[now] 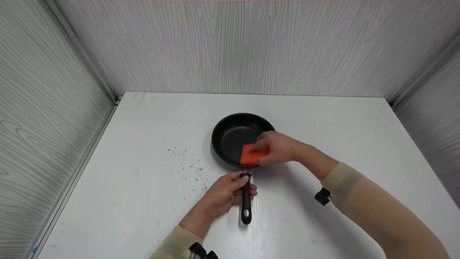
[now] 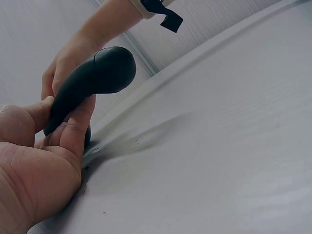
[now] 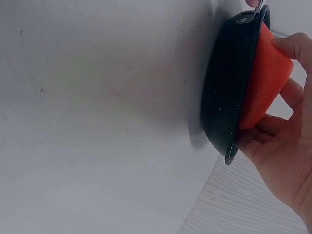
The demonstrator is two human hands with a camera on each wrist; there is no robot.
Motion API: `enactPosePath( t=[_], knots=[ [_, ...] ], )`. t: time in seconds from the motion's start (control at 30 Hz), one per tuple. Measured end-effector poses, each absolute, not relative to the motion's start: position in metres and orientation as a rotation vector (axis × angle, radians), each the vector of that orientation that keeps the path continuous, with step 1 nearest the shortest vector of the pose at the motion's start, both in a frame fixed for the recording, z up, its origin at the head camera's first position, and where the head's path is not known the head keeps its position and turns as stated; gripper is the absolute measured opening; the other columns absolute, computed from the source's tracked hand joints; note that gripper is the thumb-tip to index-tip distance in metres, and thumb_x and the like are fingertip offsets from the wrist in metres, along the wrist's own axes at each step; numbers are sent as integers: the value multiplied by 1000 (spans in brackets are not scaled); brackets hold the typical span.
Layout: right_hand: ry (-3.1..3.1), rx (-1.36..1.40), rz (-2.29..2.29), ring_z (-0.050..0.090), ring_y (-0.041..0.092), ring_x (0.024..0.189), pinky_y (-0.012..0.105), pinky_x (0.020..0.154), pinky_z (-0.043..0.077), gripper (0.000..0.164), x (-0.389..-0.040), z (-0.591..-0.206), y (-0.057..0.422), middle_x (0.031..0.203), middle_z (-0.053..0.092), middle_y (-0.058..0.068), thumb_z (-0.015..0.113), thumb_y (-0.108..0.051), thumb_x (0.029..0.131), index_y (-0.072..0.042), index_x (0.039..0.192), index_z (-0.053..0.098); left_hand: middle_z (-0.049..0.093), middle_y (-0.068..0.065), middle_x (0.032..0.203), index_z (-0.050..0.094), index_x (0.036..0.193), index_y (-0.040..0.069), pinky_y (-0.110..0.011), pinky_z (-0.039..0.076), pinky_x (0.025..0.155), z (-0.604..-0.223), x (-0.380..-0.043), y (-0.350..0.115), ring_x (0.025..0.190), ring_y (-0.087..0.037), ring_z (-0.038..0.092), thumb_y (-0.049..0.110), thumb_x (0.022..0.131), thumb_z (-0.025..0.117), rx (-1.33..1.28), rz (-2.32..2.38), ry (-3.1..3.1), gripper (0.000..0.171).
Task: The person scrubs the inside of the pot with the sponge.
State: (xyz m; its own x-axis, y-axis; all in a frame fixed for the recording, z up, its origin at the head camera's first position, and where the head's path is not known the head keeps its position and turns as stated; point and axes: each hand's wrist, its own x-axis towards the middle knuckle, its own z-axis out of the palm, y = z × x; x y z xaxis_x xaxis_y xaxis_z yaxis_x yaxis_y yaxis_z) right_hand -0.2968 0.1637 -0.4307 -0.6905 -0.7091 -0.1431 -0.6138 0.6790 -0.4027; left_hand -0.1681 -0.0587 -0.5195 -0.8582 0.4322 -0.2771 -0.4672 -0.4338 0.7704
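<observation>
A black frying pan (image 1: 230, 138) sits on the white table, its handle (image 1: 246, 205) pointing toward me. My left hand (image 1: 226, 192) grips that handle near the pan, thumb on top and fingers beneath; the left wrist view shows the handle's rounded end (image 2: 114, 70) jutting past the fingers. My right hand (image 1: 278, 145) holds an orange-red sponge (image 1: 248, 154) against the pan's near right inside. In the right wrist view the sponge (image 3: 268, 73) shows above the rim, with thumb and fingers at its two ends. The sponge's lower part is hidden by the pan wall (image 3: 226, 92).
Dark crumbs (image 1: 196, 169) lie scattered on the white table (image 1: 143, 126) left of the pan. Grey wood-grain panels stand at the back (image 1: 237, 46), left (image 1: 46, 118) and right. A black wrist mount (image 1: 323, 196) sticks out from the right sleeve.
</observation>
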Motion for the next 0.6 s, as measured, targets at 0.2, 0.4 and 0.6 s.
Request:
enactPosePath(
  t=[0.2,0.4,0.6],
  knots=[
    [2592,-1052,-501,58,27,123,42,100,52,45,-297,-435,161,136,63,12,71,-34,87,-23,130,78,74,-18,101,52,146,-8,-39,64,88,-520,-168,-59,90,-23,77,12,109,61,-38,2271,1269,43],
    [2594,-1040,-551,57,28,124,43,100,52,45,-298,-439,159,137,62,12,71,-33,86,-23,130,78,74,-16,100,52,147,-7,-38,64,87,-518,-168,-60,89,-22,77,13,110,60,-47,2272,1259,43],
    [2593,-1060,-595,57,27,126,43,102,52,46,-298,-445,156,137,63,12,71,-31,85,-22,129,78,74,-17,101,53,148,-5,-39,64,87,-518,-168,-59,89,-23,77,13,110,60,-63,2268,1267,43]
  ],
)
